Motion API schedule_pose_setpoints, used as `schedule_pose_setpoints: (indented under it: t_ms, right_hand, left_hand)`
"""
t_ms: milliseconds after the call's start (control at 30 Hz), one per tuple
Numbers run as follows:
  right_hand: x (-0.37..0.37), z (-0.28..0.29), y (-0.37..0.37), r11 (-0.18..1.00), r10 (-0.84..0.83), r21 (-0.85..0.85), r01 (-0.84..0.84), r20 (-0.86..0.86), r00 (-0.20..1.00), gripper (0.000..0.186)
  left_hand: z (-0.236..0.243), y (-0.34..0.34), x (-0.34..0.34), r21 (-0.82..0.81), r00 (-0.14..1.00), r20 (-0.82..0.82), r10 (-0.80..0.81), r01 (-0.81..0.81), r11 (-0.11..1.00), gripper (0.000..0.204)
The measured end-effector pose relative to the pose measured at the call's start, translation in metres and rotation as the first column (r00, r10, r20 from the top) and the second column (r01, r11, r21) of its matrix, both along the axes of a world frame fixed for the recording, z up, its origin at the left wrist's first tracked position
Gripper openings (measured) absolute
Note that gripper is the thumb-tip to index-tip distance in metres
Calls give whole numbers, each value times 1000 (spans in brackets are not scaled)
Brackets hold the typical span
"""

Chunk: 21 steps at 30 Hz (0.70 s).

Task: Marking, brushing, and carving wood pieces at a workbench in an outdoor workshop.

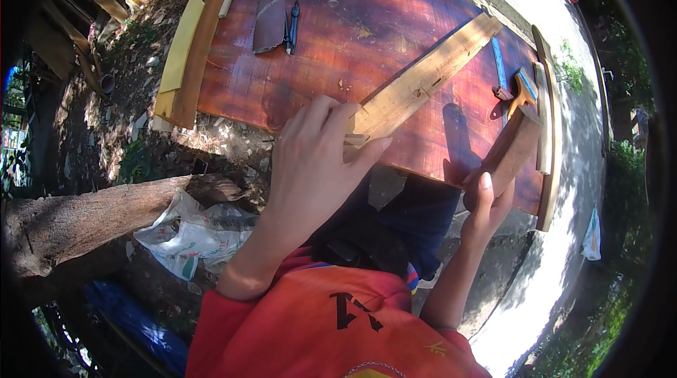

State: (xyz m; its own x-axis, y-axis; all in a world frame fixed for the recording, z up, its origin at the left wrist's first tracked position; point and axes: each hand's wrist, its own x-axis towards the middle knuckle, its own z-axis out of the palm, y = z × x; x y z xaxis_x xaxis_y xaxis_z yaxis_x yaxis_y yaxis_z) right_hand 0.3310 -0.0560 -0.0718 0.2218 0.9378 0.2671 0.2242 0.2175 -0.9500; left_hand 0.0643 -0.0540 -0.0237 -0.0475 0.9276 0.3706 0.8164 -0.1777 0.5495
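Note:
A long, pale wooden board (423, 80) lies slantwise across the reddish-brown table (310, 89), its far end near the table's back right edge. My left hand (314, 145) is closed on the board's near end, thumb on one side and fingers on the other. On the right, my right hand (491, 203) grips a brown, flat-sided block (509, 149), thumb along its near face. The block is raised and tilted, apart from the board, and casts a shadow on the table. Whether it is bare wood or wrapped in something, I cannot tell.
A brown sheet (269, 24) and a dark pen-like tool (293, 27) lie at the back left. Wooden strips (185, 53) line the left edge, others (546, 117) the right. Near those are a blue ruler-like strip (499, 64) and a brush-like tool (523, 89). A log (99, 219) lies at lower left.

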Motion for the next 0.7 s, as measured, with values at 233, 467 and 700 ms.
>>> schedule_pose_setpoints:
  t_ms: [233, 467, 700]
  right_hand:
    - [-1, 2, 1, 1000, -2, -9, 2, 21, 1000, 39]
    - [-4, 6, -1, 1000, -18, 12, 18, 32, 999, 33]
    - [-5, 5, 0, 999, -30, 38, 28, 60, 998, 31]
  left_hand:
    - [8, -4, 6, 191, 996, -84, 5, 11, 982, 38]
    - [0, 2, 58, 262, 934, -140, -329, 356, 897, 34]
    - [-15, 20, 70, 354, 938, -63, -340, 340, 871, 39]
